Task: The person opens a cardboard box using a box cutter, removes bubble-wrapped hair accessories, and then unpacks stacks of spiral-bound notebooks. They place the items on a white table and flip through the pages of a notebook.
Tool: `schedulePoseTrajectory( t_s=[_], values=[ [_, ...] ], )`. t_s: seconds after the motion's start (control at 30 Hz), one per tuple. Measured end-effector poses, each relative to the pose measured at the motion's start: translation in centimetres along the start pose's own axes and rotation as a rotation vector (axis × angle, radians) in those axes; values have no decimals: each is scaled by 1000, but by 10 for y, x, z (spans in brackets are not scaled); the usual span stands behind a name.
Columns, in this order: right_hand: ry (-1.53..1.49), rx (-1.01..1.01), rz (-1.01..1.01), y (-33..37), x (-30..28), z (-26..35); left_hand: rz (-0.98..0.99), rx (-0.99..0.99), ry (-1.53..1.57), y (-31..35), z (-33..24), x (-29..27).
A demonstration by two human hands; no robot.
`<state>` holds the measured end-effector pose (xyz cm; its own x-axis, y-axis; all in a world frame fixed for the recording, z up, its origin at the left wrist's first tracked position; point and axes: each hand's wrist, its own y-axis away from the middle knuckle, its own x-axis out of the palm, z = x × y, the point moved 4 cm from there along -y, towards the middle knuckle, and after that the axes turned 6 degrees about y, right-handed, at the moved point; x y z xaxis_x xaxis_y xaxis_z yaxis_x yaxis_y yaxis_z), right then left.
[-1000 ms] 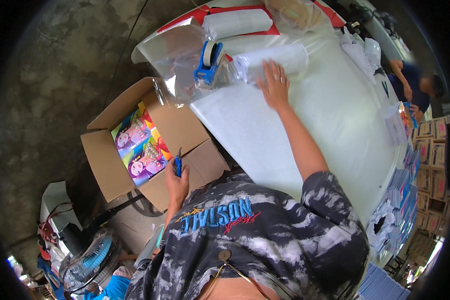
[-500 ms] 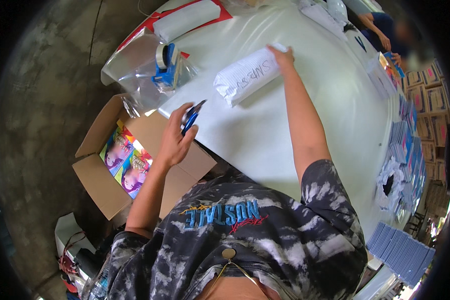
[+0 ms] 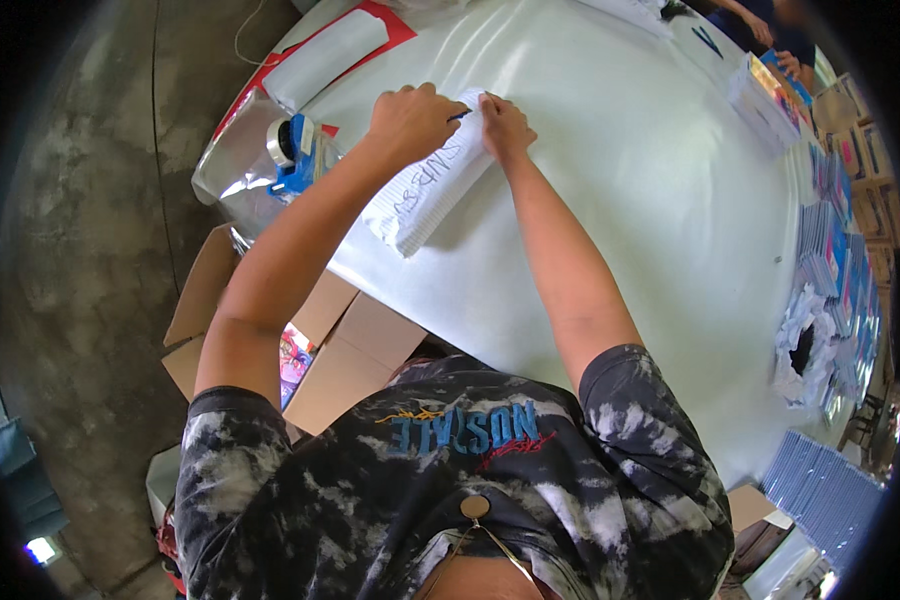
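Pack (image 3: 425, 190), white w/ dark handwriting, lies aslant on the table (image 3: 650, 220), its far end btwn both hands. Far end partly covered by fingers; can't tell if it's raised a bit off the surface.

L hand (image 3: 415, 122): fingers curled tight round a cutter (image 3: 459, 115), only a thin dark bit of it poking out toward the pack; rest hidden in the fist. Can't tell if the tip touches the wrap. R hand (image 3: 507, 128): fingers closed on the pack's far end, thumb on the near side, other fingertips mostly out of sight.

L forearm blocks much of the carton (image 3: 370, 345); flaps open, just a sliver of colored prints (image 3: 293, 362) visible inside. Blue tape dispenser (image 3: 292, 178) left of the pack, partly behind that forearm, w/ clear film (image 3: 235, 190) next to it, glare hiding its edges.

Up top, a 2nd pack (image 3: 328, 60) on a red sheet (image 3: 395, 32). Top-right, a co-worker (image 3: 760, 30) is cut off, only arms & dark clothing showing. Booklets (image 3: 820, 495) stacked at right, far ones warped & blurry near the rim.
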<state>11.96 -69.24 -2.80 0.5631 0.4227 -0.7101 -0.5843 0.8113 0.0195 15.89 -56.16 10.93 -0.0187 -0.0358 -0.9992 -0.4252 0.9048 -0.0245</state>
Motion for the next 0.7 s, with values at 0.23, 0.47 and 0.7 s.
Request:
schedulePoseTrajectory(
  t_s=[0.23,0.47,0.7],
  values=[
    [-181,-46,138,-7,12,2,93,52,-192,-20,0,28],
    [-160,-46,81,4,9,10,163,52,-234,98,-3,-2],
    [-109,-88,-9,7,8,13,177,-32,-3,114,-3,-35]
  ],
)
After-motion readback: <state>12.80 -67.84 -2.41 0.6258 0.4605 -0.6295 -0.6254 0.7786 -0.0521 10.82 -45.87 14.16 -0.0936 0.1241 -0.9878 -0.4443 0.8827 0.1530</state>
